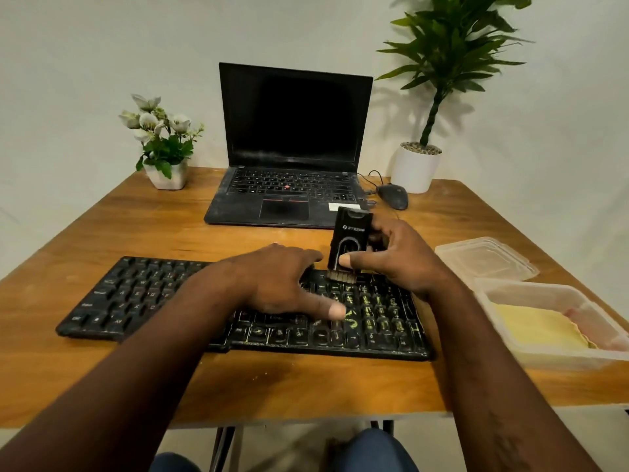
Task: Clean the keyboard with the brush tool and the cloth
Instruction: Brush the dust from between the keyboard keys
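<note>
The black keyboard (143, 294) lies along the bench's (102, 233) near edge. The left grip (282, 281) rests flat on its middle keys, fingers straight. The right grip (398, 257) holds the brush tool (349, 240) upright, bristles touching the top row of keys toward the right end. A yellow cloth (537, 327) lies in a clear tub (544, 361) at the bench's right edge, with the lid (486, 257) just behind it.

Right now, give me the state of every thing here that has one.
laptop: lid open, screen dark.
keyboard: flat on the table, yellow grime on its right keys.
brush: upright, bristles on the keyboard's far keys.
right hand: grips the brush.
left hand: rests flat on the keyboard.
box: open, cloth inside.
lid: off, lying behind the box.
cloth: in the box, untouched.
</note>
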### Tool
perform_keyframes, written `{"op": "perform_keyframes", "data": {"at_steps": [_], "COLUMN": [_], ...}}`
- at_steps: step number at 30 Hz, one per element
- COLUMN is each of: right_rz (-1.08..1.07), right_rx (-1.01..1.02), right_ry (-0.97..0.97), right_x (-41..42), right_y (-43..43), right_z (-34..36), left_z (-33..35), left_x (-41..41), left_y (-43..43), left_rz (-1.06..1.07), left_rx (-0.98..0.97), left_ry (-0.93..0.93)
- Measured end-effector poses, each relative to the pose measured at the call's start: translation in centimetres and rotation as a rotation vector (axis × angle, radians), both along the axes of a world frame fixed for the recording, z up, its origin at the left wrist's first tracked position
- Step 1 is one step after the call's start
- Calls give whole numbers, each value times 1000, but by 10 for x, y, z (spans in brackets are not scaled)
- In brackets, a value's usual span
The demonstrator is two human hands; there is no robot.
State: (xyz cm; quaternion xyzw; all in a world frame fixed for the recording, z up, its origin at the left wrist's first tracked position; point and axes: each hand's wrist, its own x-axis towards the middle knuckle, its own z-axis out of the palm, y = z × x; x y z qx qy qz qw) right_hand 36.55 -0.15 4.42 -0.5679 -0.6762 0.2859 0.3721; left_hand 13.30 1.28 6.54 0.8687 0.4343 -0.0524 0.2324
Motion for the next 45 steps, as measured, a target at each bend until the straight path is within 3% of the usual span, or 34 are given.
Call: {"op": "perform_keyframes", "data": {"at_steps": [4,6,10,15,19,24,27,33,37,41,45], "right_rz": [-80,-138,-32,-183,7,-170,-58,-187,-61,-221,-99], "right_rx": [63,110,33,99,1,104,19,87,3,78,11], "right_ry": [-90,-72,-31,-135,-50,-172,-35,-81,-3,-97,12], "right_x": [-3,-4,-8,-6,-14,-7,-5,4,2,8,6], "right_y": [1,0,-4,1,-3,-1,-6,-6,-9,-6,-7], "right_z": [-4,-3,-7,-4,-5,-4,-4,-4,-6,-6,-8], "left_z": [-2,-2,-4,-9,-12,-14,-14,-16,-15,-16,-16], "left_x": [8,16,27,12,14,13,12,12,12,12,13], "left_y": [37,52,68,75,75,69,70,69,69,69,69], "left_rz": [126,130,74,64,93,150,143,166,152,149,154], "left_rx": [-27,-65,-105,-291,-219,-283,-282,-284,-283,-265,-272], "left_ry": [-186,-162,-59,-207,-198,-273,-276,-302,-298,-303,-301]}}
